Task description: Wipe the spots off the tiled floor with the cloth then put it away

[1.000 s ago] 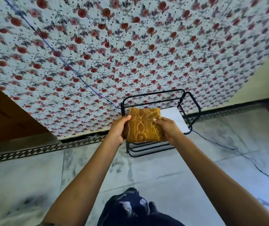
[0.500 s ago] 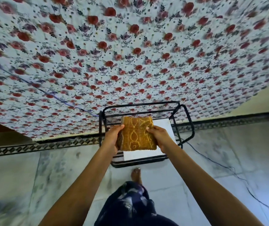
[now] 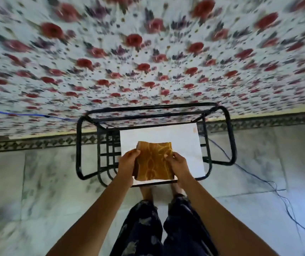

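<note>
On the marble tiled floor (image 3: pixel 55 191), by a floral wall (image 3: pixel 148 61), my left hand (image 3: pixel 127 168) and right hand (image 3: pixel 179 166) grip the folded mustard cloth (image 3: pixel 154 163) over the black rack's (image 3: pixel 79 145) white shelf (image 3: pixel 181 143).

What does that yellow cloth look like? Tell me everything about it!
The cloth is mustard-yellow with paler yellow looping patterns, and looks thick and fuzzy like a towel. It is folded into a neat, roughly square bundle, with layers showing along its left edge. The left hand grips its left side and the right hand grips its right side. It is held flat over the white board that lies on the black metal rack. Whether it already touches the board cannot be told.
</note>
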A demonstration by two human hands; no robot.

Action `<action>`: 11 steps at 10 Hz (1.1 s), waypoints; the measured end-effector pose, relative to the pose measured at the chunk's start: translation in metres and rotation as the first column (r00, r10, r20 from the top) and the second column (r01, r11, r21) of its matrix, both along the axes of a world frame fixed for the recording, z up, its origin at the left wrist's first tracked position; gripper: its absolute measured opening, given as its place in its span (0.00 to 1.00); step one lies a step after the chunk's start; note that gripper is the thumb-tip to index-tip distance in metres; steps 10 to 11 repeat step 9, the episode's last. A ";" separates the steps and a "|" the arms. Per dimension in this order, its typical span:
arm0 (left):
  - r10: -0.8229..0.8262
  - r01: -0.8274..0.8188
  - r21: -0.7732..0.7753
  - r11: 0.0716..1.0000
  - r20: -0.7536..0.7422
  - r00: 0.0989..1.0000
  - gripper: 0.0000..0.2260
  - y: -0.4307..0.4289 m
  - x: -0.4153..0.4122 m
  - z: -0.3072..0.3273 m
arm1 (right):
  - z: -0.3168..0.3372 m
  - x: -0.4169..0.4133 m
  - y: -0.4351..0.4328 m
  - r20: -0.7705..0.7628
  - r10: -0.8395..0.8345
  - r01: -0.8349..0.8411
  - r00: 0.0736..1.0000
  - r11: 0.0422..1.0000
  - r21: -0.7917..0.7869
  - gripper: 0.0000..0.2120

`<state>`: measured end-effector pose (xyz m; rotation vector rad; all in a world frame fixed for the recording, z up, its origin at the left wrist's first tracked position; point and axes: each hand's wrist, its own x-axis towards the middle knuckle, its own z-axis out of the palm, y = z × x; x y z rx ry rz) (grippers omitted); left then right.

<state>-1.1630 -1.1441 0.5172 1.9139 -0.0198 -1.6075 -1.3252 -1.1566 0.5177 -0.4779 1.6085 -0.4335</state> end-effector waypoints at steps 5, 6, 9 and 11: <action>-0.022 0.026 -0.088 0.996 0.049 0.999 0.15 -0.057 -0.040 -0.134 | -0.137 -0.045 -0.083 -0.141 0.341 -0.348 0.929 0.937 -0.026 0.19; -0.157 0.174 -0.076 0.982 0.190 0.969 0.19 -0.050 -0.035 -0.142 | -0.142 -0.044 -0.081 -0.247 0.411 -0.428 0.878 0.904 -0.017 0.18; -0.296 0.297 0.063 0.953 0.405 0.865 0.16 -0.055 -0.039 -0.132 | -0.129 -0.038 -0.073 -0.413 0.417 -0.480 0.810 0.875 -0.059 0.19; -0.296 0.297 0.063 0.953 0.405 0.865 0.16 -0.055 -0.039 -0.132 | -0.129 -0.038 -0.073 -0.413 0.417 -0.480 0.810 0.875 -0.059 0.19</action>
